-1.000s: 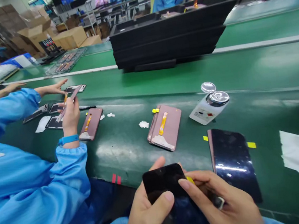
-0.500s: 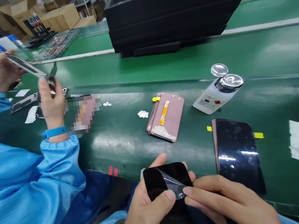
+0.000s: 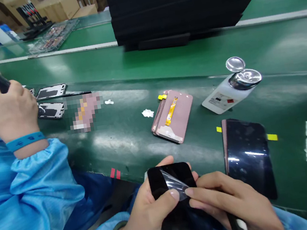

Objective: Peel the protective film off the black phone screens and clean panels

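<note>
1. Smooth green counter [image 3: 124,150]: its near edge lies just beyond the work.
2. Glossy black rectangular phone screen [image 3: 183,222]: held up before that near edge, around its middle.
3. Left hand [image 3: 148,215]: fingers cradling the screen, thumb pressed on its face.
4. Right hand [image 3: 238,202]: fingertips pinching thin, clear, creased plastic film [image 3: 176,182] over the screen. Probably best drawn low and slowly, left thumb steadying.
5. Dark, white-ended rod [image 3: 241,228]: under the right hand, better kept off the glass.

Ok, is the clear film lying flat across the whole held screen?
No, the film is folded back at the right hand.
</note>
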Demonstrator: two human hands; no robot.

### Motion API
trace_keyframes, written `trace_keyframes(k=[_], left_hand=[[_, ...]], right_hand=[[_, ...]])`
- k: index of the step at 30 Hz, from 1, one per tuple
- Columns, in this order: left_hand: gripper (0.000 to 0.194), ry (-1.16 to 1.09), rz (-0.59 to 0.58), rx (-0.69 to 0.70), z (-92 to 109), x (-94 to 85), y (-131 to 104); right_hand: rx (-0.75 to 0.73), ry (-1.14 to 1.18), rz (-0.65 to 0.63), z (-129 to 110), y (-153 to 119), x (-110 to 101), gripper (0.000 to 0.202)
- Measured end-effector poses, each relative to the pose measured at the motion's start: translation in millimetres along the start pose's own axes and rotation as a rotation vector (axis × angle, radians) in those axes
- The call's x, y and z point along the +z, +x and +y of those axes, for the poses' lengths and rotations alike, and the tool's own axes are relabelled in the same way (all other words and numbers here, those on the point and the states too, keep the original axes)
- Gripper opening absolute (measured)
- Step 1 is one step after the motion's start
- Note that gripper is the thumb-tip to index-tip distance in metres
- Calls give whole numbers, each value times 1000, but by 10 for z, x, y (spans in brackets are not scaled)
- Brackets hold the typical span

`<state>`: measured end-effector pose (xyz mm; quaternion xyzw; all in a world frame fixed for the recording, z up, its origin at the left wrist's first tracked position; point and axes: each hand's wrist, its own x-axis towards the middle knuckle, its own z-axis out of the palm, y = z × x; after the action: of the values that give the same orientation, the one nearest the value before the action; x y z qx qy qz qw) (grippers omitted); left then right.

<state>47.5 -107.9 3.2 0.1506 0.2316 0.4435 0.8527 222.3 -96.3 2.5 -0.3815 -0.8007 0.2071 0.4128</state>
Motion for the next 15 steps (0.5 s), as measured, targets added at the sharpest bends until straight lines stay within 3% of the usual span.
trace_keyframes(k=[3, 7, 15], left_hand=[[49, 64, 67, -6, -18, 8, 16], [70, 138, 152, -21, -44, 6, 31], [74, 159, 79, -27, -41, -18, 13]], right_hand=[[14, 49, -19, 11, -15, -15, 14], [31, 71, 6, 14, -32, -22, 15], [47, 84, 16, 46, -98, -15, 15]])
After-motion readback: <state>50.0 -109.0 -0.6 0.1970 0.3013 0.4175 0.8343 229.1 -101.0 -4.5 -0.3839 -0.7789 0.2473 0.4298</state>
